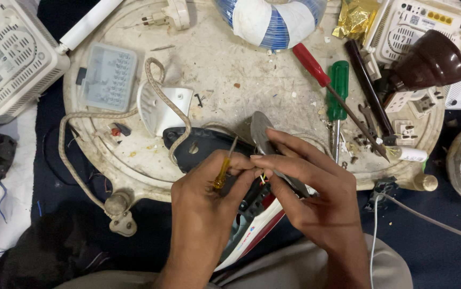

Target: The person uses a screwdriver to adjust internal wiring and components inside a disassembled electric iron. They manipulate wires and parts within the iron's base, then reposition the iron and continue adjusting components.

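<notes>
Head view, looking down on a round, scuffed cream worktop [230,80] crowded with tools. Left hand [203,206] is clenched around a small yellow-handled screwdriver [223,170], its thin shaft angled up and to the right. Right hand [305,187] has fingers closed in a pinch on a grey metal piece [260,131] that rises from the opened clothes iron [252,214]; tiny yellow and red wires show between the two hands. The iron lies at the near edge of the worktop, partly over the person's lap, dark handle part [193,147] toward the left, white and red body below the hands.

A braided beige cord [78,155] loops from the iron's white end cap [161,107] round the left edge to a plug [120,214] hanging off the worktop. Far side: a blue-and-white wire coil [273,21]. Right of centre, a red-handled screwdriver [311,65] and a green-handled screwdriver [339,88] lie crossed. A clear plastic parts box [107,75] sits upper left, beside a white vented device [11,59]. A brown lamp shade [431,64] stands at the right.
</notes>
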